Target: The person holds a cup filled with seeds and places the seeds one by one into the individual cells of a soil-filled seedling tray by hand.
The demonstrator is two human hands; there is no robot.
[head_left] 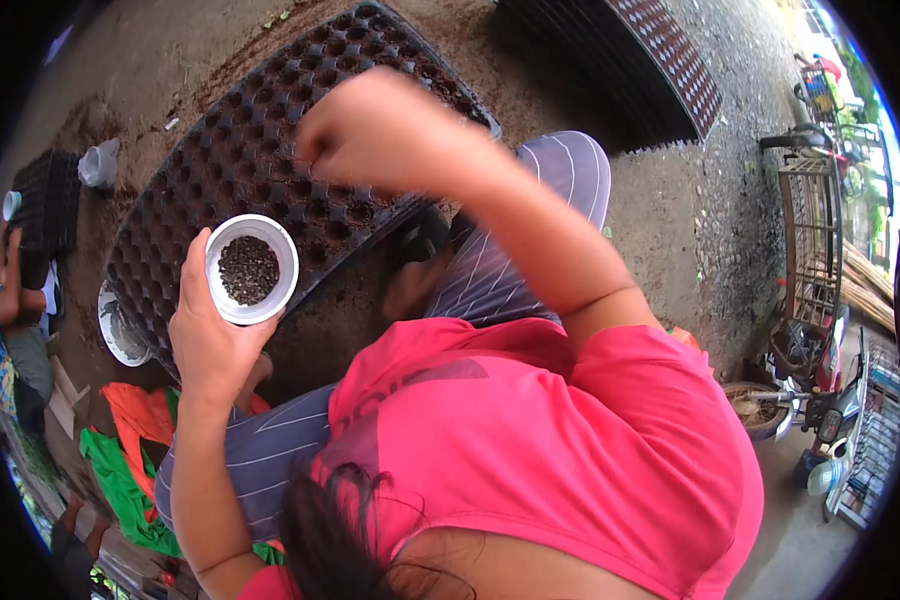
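My left hand point(210, 340) is wrapped round a white plastic cup point(289, 262), which holds many small dark seeds point(248, 268). Below and beyond the cup lies a black seedling tray point(232, 140), its round cells filled with brown soil. Over the tray's right half hovers my right hand point(370, 130), smeared by motion, with its fingers curled in and pressed together. Whatever those fingertips may hold is hidden from view.
A tall stack of black trays point(650, 70) stands at the far right. To the left are another tray stack point(50, 200), a white bucket point(120, 330) and a seated person point(15, 340). Green and orange cloth point(120, 480) lies nearby. A motorbike point(800, 400) is parked on the right.
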